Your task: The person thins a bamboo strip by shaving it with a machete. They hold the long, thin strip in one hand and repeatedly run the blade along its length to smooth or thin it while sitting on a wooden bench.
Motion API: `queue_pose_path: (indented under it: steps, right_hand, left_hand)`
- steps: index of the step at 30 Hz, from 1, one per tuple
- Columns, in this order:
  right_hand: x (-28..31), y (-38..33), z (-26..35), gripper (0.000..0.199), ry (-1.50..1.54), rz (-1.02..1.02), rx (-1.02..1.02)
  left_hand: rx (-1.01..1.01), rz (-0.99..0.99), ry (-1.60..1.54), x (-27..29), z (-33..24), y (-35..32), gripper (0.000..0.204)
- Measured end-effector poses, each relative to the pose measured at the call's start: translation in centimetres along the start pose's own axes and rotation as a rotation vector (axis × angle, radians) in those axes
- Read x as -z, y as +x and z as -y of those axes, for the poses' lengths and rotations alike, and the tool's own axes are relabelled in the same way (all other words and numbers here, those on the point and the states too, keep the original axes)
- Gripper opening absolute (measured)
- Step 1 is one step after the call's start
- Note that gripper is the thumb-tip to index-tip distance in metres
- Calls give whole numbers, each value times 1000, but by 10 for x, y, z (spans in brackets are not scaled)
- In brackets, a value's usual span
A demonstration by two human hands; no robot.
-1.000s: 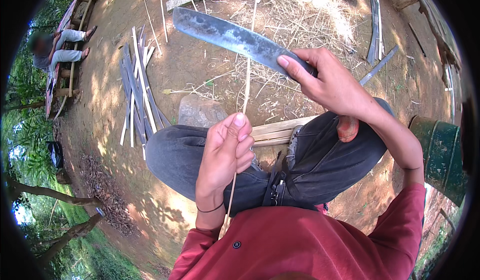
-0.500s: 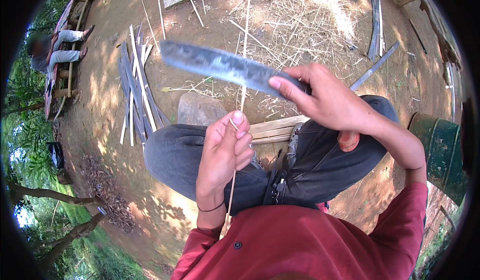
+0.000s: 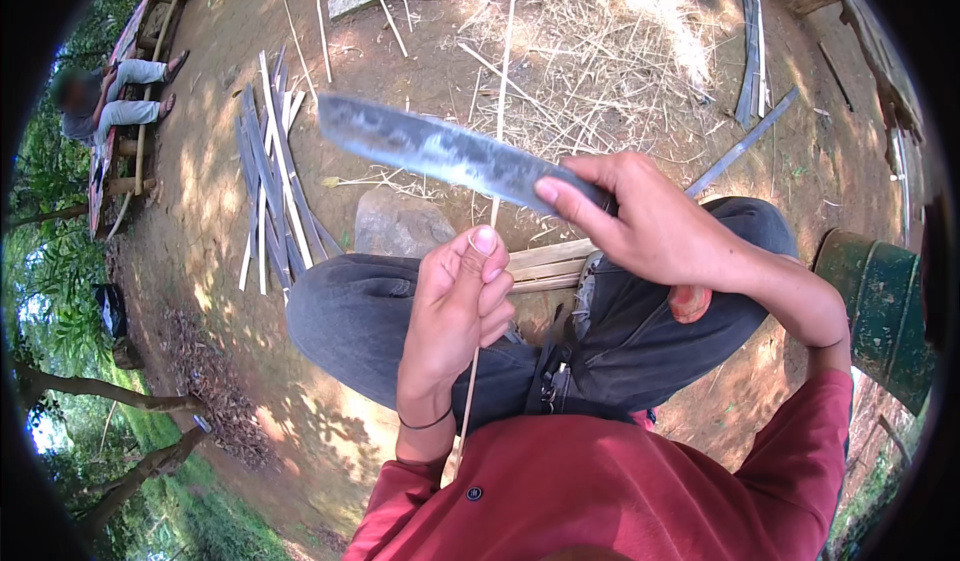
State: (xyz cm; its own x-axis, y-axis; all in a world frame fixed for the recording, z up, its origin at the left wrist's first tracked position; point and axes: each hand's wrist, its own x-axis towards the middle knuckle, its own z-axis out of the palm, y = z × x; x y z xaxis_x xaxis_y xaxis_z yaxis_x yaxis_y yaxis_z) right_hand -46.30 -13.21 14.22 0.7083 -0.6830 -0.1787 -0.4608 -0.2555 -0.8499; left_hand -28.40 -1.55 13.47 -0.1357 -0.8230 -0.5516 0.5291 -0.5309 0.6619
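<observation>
My left hand (image 3: 455,306) is closed in a pinch around a thin, pale bamboo strip (image 3: 507,71), thumb on top. The strip runs from beside my shirt, through the fingers, and away past the top of the picture. In my right hand (image 3: 645,206) is a machete (image 3: 430,146), gripped where blade and handle meet, with the thumb along the blade's side. Its wide dark blade points left and lies across the strip just beyond my left hand. The rounded orange-brown handle end (image 3: 690,304) shows below my right wrist.
Split bamboo pieces (image 3: 270,171) lie to the left by a grey stone (image 3: 400,223). Pale shavings (image 3: 600,51) litter the ground ahead. More pale slats (image 3: 550,261) rest between my legs. A green metal drum (image 3: 870,311) stands right. A person (image 3: 125,96) sits far left.
The strip's far part has swung slightly right, and my left hand has shifted a little right with it. The machete blade has tilted and sits slightly nearer to me along the strip.
</observation>
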Motion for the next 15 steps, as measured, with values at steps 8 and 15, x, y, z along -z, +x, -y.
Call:
queue_pose_path:
  steps: [8, 15]
  right_hand:
    - [7, 0, 4, 40, 7, -7, -82]
    - [11, 5, 0, 40, -70, -89, -54]
  left_hand:
    - [32, -14, 7, -5, -2, 1, 36]
    - [-1, -30, 1, -5, 3, -2, 35]
